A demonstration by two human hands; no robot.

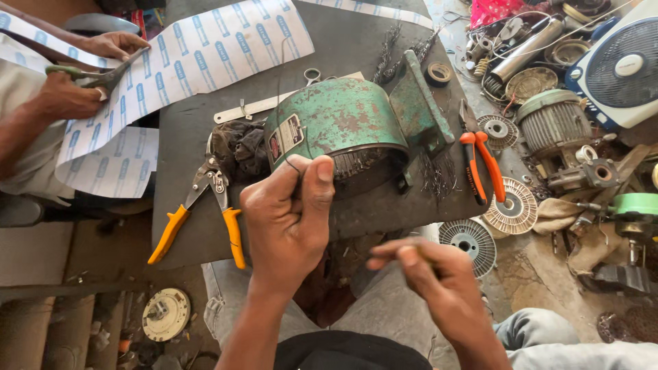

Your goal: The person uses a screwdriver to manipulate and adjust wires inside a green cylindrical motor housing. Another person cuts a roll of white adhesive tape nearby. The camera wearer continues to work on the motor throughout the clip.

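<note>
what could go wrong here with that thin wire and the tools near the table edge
The thin wire pinched in the left hand looks taut; it might snap or cut a finger. The yellow-handled snips overhang the table edge and could be knocked onto the lap.

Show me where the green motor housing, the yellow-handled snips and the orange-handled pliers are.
green motor housing [343,120]: head view, on its rusty curved top.
yellow-handled snips [234,236]: head view, on the right yellow handle.
orange-handled pliers [492,168]: head view, on the right orange handle.
</note>
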